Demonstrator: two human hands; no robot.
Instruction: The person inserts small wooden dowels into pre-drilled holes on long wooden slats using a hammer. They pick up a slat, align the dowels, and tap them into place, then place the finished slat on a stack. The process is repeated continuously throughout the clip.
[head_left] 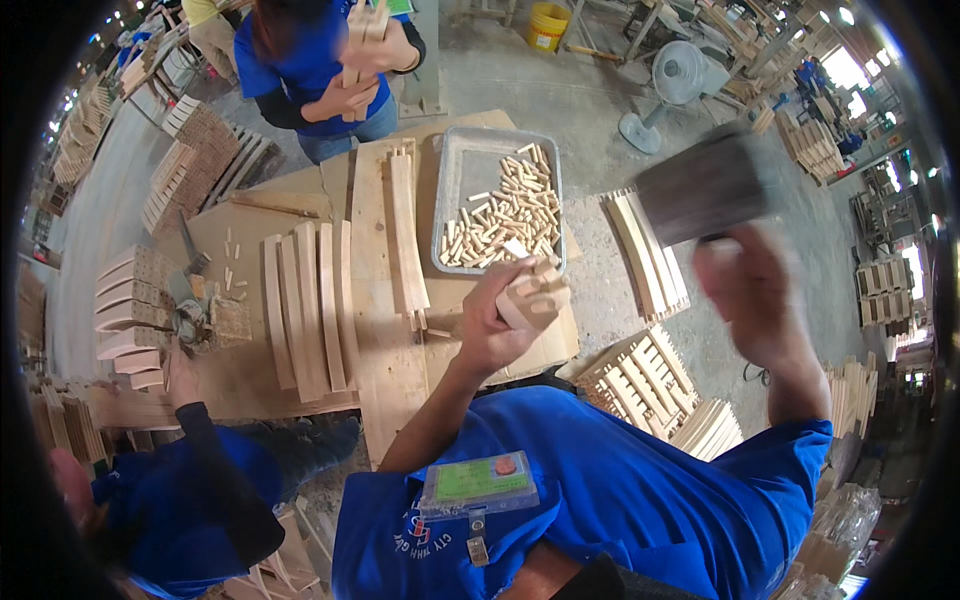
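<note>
My left hand is wrapped round a pale wooden piece, held up near the front edge of the tray. My right hand is raised on the right, closed on a dark mallet with a broad block head; both are smeared by motion. The mallet is apart from the wooden piece. Between the worktable's middle and my left hand stands a grey tray with many wooden dowels heaped in it.
Curved wooden slats lie on the table at left. Stacked slats and notched parts stand at right. A co-worker across the table holds wood; another works at left. A fan stands beyond.
</note>
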